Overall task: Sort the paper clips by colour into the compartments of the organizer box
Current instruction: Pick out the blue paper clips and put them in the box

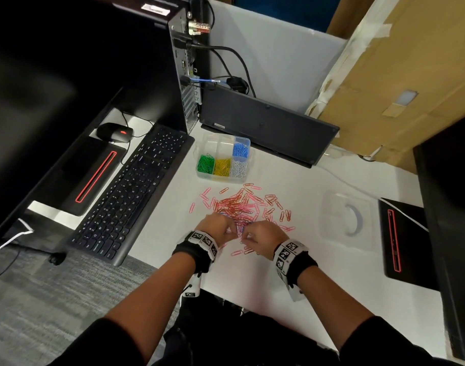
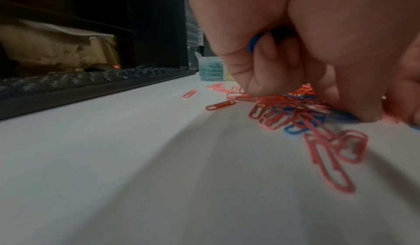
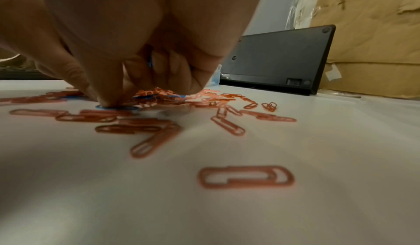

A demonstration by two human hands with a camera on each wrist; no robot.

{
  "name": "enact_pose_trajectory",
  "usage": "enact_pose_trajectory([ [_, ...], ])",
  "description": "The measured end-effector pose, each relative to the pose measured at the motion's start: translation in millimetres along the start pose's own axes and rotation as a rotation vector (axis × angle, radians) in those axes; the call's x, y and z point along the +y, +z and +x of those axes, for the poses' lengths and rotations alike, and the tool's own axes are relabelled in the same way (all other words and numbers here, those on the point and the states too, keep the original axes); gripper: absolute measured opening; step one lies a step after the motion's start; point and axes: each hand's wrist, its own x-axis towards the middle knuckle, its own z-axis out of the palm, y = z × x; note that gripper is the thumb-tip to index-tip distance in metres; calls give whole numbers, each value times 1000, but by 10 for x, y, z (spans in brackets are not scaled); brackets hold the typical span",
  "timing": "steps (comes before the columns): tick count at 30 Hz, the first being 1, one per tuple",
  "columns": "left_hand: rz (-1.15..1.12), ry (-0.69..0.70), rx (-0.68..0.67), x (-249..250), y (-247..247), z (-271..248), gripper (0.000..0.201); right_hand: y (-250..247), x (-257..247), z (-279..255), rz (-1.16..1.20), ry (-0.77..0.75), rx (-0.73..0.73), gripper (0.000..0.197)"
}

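A heap of red and pink paper clips (image 1: 242, 204) lies on the white desk, with a few blue ones mixed in near my hands. Behind it stands the clear organizer box (image 1: 224, 157), holding green, yellow, white and blue clips in separate compartments. My left hand (image 1: 222, 228) is curled at the heap's near edge, with blue paper clips (image 2: 253, 43) tucked in its palm and fingertips down among the clips. My right hand (image 1: 257, 237) is right beside it, also curled, and pinches a blue paper clip (image 3: 115, 107) against the desk. More blue shows inside its palm.
A black keyboard (image 1: 131, 186) lies to the left, a computer tower (image 1: 173, 62) behind it. A second dark keyboard (image 1: 268, 122) leans up behind the box. The clear lid (image 1: 345, 217) lies right of the heap. Cardboard (image 1: 411, 75) fills the back right.
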Motion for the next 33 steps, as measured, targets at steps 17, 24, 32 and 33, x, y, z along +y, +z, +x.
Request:
enact_pose_trajectory([
  [17, -561, -263, 258, -187, -99, -76, 23, 10, 126, -119, 941, 348, 114, 8],
  [24, -614, -405, 298, -574, -76, -233, 15, 149, -154, -1, 634, 186, 97, 22],
  [32, -638, -311, 287, -512, -72, -388, 28, 130, -354, 291, 499, 152, 171, 8],
  [33, -581, -276, 272, -482, -62, -401, 24, 124, -350, 309, 387, 108, 180, 4],
])
